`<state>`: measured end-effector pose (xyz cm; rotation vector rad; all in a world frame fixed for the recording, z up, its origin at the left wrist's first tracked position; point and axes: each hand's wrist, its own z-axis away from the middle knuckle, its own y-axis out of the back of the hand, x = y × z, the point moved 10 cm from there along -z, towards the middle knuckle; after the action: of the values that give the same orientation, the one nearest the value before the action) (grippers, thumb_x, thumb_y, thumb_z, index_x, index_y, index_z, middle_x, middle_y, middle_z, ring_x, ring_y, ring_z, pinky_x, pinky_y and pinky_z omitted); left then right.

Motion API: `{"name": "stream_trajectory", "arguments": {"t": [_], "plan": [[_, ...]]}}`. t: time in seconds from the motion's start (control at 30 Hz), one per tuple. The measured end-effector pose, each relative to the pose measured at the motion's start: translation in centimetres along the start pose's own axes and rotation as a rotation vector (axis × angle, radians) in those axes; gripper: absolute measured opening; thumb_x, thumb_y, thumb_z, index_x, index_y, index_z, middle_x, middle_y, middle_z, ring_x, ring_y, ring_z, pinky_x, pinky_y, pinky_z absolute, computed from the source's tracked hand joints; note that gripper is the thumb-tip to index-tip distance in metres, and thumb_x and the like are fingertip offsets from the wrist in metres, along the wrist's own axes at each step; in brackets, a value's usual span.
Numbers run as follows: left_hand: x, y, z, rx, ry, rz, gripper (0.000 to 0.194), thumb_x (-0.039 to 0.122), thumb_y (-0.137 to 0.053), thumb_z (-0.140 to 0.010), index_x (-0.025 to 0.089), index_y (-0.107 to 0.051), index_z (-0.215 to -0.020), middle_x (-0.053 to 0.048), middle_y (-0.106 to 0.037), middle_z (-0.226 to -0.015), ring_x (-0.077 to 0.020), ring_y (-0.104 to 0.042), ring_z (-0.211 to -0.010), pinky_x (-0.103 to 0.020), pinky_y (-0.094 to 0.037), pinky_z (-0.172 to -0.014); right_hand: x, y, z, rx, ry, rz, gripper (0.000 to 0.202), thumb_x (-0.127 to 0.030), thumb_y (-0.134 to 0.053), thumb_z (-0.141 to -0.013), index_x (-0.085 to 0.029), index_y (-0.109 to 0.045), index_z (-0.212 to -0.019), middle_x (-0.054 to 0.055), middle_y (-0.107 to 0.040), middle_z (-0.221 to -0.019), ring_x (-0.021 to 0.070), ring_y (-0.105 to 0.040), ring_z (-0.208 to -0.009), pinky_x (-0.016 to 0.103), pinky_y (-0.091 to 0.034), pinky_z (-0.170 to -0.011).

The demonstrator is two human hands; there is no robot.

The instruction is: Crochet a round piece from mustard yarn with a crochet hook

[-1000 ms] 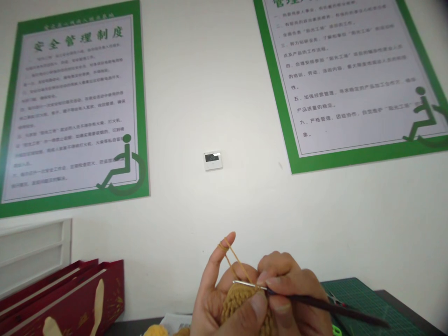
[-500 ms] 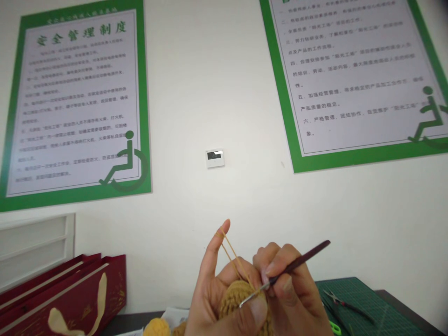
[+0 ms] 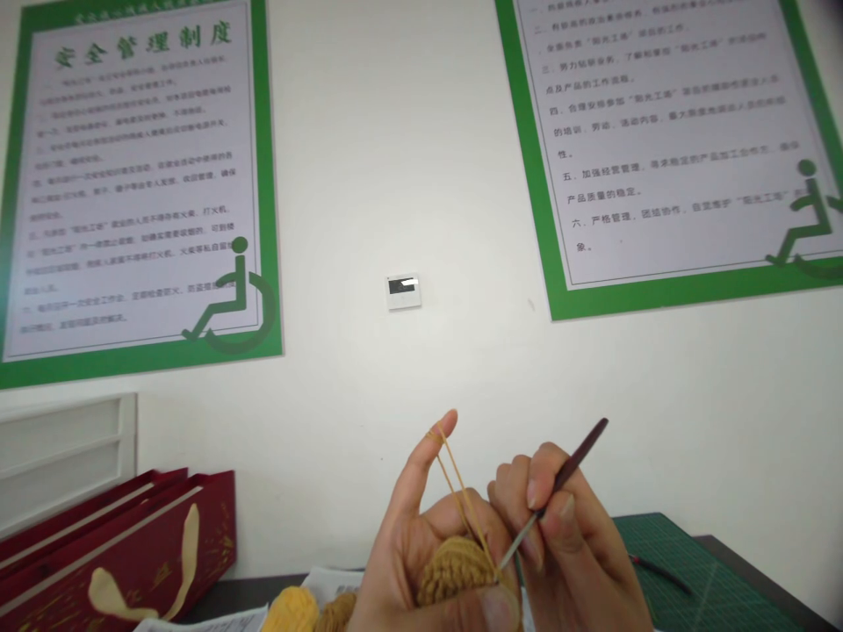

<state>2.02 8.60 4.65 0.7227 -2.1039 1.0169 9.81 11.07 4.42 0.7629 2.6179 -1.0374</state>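
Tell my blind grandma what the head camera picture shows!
A person's left hand holds a tan crocheted piece, yarn looped over one raised finger, while the right hand holds a dark-handled metal hook to the piece. Behind, green-bordered posters hang on a white wall; red bags sit lower left, a green mat lower right.

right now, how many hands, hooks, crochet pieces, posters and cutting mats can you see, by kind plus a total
Hands: left hand, right hand: 2
Hook: 1
Crochet piece: 1
Posters: left poster, right poster: 2
Mat: 1
Total: 7
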Motion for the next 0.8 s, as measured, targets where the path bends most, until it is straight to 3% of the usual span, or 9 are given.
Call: {"name": "stream_trajectory", "arguments": {"t": [0.2,0.33,0.47,0.63,0.8], "plan": [[-0.6,-0.1,-0.3,-0.071,0.010,0.028,0.100,0.013,-0.089,-0.065,0.030,-0.041,-0.151,-0.002,-0.068,-0.076,-0.0126,-0.059,-0.061,-0.024,-0.040,-0.059,-0.8,0.3,0.2,0.051,-0.005,0.048,0.028,-0.047,-0.059,-0.093,-0.024,-0.060,-0.077,-0.004,-0.041,-0.061,0.0121,-0.028,-0.055,0.031,-0.019,-0.054],[-0.5,-0.3,-0.4,-0.114,-0.011,0.004,0.087,0.012,-0.086,-0.067,0.025,-0.049,-0.145,-0.004,-0.069,-0.077,-0.0126,-0.059,-0.061,-0.024,-0.040,-0.056,0.0,0.4,0.2,0.088,-0.120,0.002,0.031,-0.045,-0.059,-0.093,-0.022,-0.056,-0.073,-0.005,-0.038,-0.059,0.0119,-0.027,-0.055,0.028,-0.024,-0.054],[0.4,0.3,-0.2,-0.015,-0.066,-0.139,0.085,0.015,-0.084,-0.072,0.029,-0.046,-0.146,-0.002,-0.068,-0.081,-0.0132,-0.058,-0.063,-0.025,-0.041,-0.056,1.4,0.5,0.0,0.111,-0.225,-0.079,0.031,-0.044,-0.063,-0.091,-0.020,-0.058,-0.072,-0.006,-0.039,-0.057,0.0110,-0.026,-0.054,0.026,-0.031,-0.056],[0.8,1.0,0.1,0.104,-0.110,-0.271,0.077,0.022,-0.085,-0.074,0.032,-0.050,-0.142,-0.001,-0.065,-0.083,-0.0102,-0.056,-0.059,-0.025,-0.041,-0.056,1.9,1.0,-0.3,0.154,-0.254,-0.068,0.032,-0.043,-0.068,-0.089,-0.019,-0.060,-0.068,-0.004,-0.047,-0.057,0.0103,-0.032,-0.055,0.024,-0.032,-0.057],[1.2,1.0,0.2,0.172,-0.169,-0.289,0.072,0.024,-0.085,-0.072,0.029,-0.055,-0.137,-0.002,-0.065,-0.081,-0.0206,-0.065,-0.075,-0.028,-0.044,-0.060,2.5,1.5,-0.2,0.181,-0.319,-0.061,0.035,-0.042,-0.074,-0.083,-0.017,-0.060,-0.064,-0.004,-0.049,-0.057,0.0084,-0.037,-0.053,0.022,-0.029,-0.053]]}}
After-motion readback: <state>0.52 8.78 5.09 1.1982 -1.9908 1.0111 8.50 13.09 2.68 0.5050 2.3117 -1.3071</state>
